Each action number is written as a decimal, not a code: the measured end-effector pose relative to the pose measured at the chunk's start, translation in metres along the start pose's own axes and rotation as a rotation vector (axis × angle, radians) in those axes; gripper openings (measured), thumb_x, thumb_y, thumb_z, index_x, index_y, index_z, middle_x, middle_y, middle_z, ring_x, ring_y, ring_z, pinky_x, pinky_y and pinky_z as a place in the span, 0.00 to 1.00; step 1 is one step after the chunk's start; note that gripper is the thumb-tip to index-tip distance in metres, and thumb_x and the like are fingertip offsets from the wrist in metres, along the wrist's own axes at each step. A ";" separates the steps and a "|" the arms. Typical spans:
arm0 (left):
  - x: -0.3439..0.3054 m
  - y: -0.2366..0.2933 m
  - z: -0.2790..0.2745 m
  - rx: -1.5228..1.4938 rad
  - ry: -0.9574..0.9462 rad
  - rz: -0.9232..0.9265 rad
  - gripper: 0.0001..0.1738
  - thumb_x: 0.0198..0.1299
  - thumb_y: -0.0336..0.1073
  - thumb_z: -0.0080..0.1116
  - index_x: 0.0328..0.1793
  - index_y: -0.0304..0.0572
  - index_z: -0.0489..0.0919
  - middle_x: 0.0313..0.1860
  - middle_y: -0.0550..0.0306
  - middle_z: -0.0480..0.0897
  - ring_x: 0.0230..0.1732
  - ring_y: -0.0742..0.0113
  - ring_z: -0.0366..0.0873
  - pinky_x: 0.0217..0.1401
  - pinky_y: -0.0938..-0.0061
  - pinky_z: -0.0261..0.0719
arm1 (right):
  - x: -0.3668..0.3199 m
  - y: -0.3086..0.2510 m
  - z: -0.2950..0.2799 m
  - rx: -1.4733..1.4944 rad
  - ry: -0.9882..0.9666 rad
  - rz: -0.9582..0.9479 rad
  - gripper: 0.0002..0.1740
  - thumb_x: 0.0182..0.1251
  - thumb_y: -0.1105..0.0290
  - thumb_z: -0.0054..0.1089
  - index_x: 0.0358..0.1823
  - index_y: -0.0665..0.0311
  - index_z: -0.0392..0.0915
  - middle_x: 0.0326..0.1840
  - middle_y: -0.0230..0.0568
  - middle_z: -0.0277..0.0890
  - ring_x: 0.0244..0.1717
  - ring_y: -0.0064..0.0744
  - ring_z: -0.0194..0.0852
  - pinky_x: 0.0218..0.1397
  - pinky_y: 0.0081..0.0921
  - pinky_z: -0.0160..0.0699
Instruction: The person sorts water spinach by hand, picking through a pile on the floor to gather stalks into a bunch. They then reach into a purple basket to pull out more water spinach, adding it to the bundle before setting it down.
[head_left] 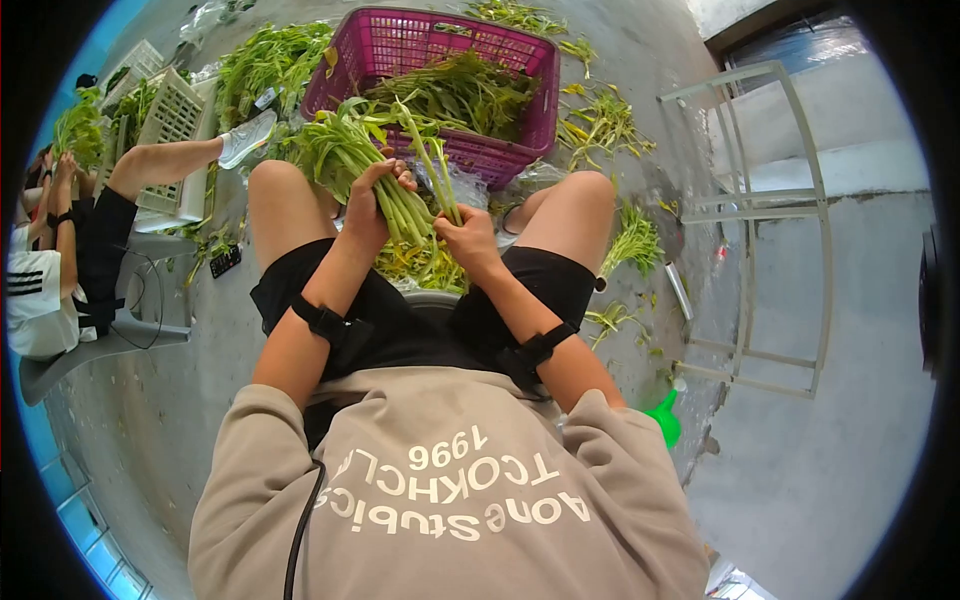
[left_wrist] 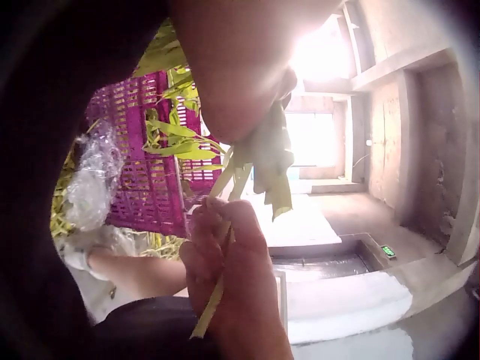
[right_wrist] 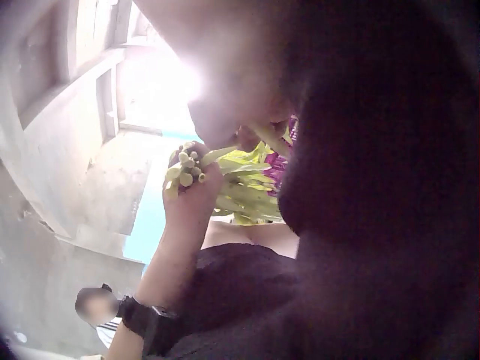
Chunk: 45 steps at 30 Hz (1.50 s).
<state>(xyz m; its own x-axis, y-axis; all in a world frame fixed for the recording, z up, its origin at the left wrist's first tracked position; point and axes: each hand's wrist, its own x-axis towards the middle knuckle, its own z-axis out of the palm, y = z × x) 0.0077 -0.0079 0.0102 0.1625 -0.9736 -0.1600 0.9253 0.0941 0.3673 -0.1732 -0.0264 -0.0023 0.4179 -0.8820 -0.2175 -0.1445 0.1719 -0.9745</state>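
My left hand (head_left: 368,205) grips a thick bunch of water spinach (head_left: 335,150), its leaves pointing away from me and its pale stems toward my lap. In the right wrist view, the bunch's cut stem ends (right_wrist: 186,171) stick out of the left hand (right_wrist: 191,206). Close beside it, my right hand (head_left: 470,240) pinches a thin stalk (head_left: 428,150) that rises past the bunch. The left wrist view shows this stalk (left_wrist: 212,309) running through the fingers of the right hand (left_wrist: 244,262). Yellowed leaves (head_left: 425,268) lie in a grey container (head_left: 432,298) between my thighs, below both hands.
Ahead stands a purple crate (head_left: 545,100) with greens inside; clear plastic (head_left: 465,187) lies against its near side. Piles of greens (head_left: 270,65) and loose stalks (head_left: 605,125) flank it. Another person (head_left: 60,260) sits at left by pale crates (head_left: 175,115). A metal frame (head_left: 820,200) stands right.
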 end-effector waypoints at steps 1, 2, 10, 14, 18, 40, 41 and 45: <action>-0.001 -0.001 0.000 -0.025 -0.006 -0.015 0.15 0.68 0.28 0.56 0.57 0.43 0.68 0.35 0.58 0.74 0.35 0.69 0.76 0.46 0.73 0.81 | 0.001 -0.001 0.000 -0.157 0.034 -0.062 0.12 0.65 0.68 0.62 0.32 0.72 0.82 0.24 0.36 0.81 0.20 0.22 0.72 0.24 0.24 0.68; -0.001 -0.002 0.000 -0.051 -0.009 -0.030 0.15 0.68 0.28 0.56 0.58 0.43 0.68 0.35 0.58 0.73 0.35 0.69 0.75 0.46 0.73 0.81 | 0.001 -0.002 -0.001 -0.314 0.066 -0.121 0.12 0.64 0.68 0.62 0.31 0.73 0.82 0.25 0.36 0.82 0.22 0.24 0.74 0.26 0.26 0.71; 0.000 0.015 0.011 -0.038 -0.029 0.062 0.14 0.68 0.29 0.55 0.58 0.44 0.68 0.37 0.58 0.73 0.37 0.69 0.75 0.49 0.72 0.78 | 0.000 -0.019 -0.021 0.605 -0.316 0.399 0.10 0.71 0.69 0.56 0.41 0.70 0.79 0.31 0.45 0.84 0.12 0.16 0.54 0.15 0.19 0.53; -0.003 0.019 0.012 -0.015 -0.050 0.025 0.13 0.69 0.29 0.54 0.56 0.43 0.69 0.36 0.59 0.72 0.38 0.69 0.74 0.50 0.72 0.77 | -0.002 -0.023 -0.022 0.711 -0.357 0.459 0.11 0.74 0.68 0.53 0.49 0.69 0.73 0.35 0.47 0.83 0.12 0.16 0.52 0.15 0.17 0.54; 0.001 0.018 0.010 0.009 -0.138 -0.011 0.10 0.69 0.30 0.54 0.54 0.43 0.69 0.36 0.59 0.72 0.38 0.68 0.74 0.51 0.71 0.77 | -0.001 -0.032 -0.019 0.623 -0.284 0.542 0.09 0.70 0.70 0.57 0.46 0.68 0.72 0.33 0.46 0.81 0.13 0.16 0.52 0.16 0.15 0.54; -0.013 0.027 0.024 -0.105 -0.139 0.111 0.17 0.67 0.28 0.55 0.61 0.42 0.70 0.34 0.60 0.72 0.35 0.71 0.73 0.43 0.73 0.78 | 0.029 0.001 -0.016 0.278 0.062 0.261 0.07 0.66 0.72 0.69 0.37 0.68 0.82 0.29 0.43 0.85 0.09 0.20 0.54 0.15 0.25 0.51; -0.017 0.031 0.030 -0.085 -0.119 0.162 0.17 0.67 0.28 0.55 0.61 0.42 0.70 0.34 0.59 0.72 0.35 0.71 0.73 0.44 0.73 0.78 | 0.026 -0.001 -0.017 0.276 0.060 0.280 0.07 0.66 0.72 0.69 0.37 0.68 0.82 0.29 0.43 0.85 0.09 0.20 0.54 0.15 0.25 0.51; -0.012 0.034 0.018 -0.098 -0.131 0.181 0.18 0.66 0.28 0.57 0.61 0.42 0.69 0.36 0.57 0.72 0.36 0.69 0.74 0.45 0.72 0.79 | 0.022 0.001 -0.020 0.187 0.060 0.232 0.09 0.68 0.68 0.69 0.43 0.67 0.83 0.29 0.36 0.83 0.10 0.17 0.52 0.15 0.22 0.49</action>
<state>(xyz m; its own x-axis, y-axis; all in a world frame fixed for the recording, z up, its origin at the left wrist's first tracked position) 0.0306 0.0030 0.0413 0.2885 -0.9572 0.0228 0.9152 0.2827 0.2871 -0.1821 -0.0543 -0.0072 0.3381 -0.8334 -0.4372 -0.0597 0.4446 -0.8937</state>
